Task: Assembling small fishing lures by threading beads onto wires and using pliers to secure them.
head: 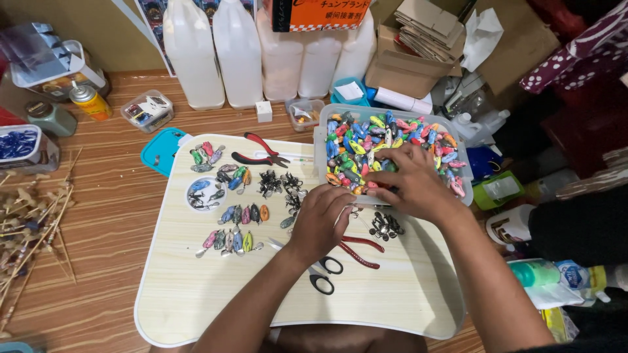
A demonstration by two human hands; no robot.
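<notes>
Wood-grain flooring runs under a pale lap tray that serves as our worktop (196, 301), with white plastic jugs (216, 52) lined along the wall behind it and flattened cardboard (425, 39) piled toward the far right; our right hand (409, 183) reaches over the near rim of a clear plastic bin (320, 140) at the worktop's far right corner, its fingers (376, 167) curled down among the small colourful charms (386, 140) heaped inside, though we cannot tell whether they have closed on one; our left hand (320, 222) rests near the middle of the worktop, just beside the bin's near edge, fingers bent and pinched together over something too small to make out; black-handled scissors (324, 274) lie just below that hand toward the near edge, and red-handled pliers (360, 252) lie partly under it; a second pair of red and black pliers (261, 153) sits near the far edge; sorted rows of charms (235, 225) spread across the left half, with dark metal clasps (278, 183) between them and our hands, and another small cluster of clasps (386, 225) below the bin; a teal lid (160, 150) lies on the floor, touching the worktop's far left corner.
</notes>
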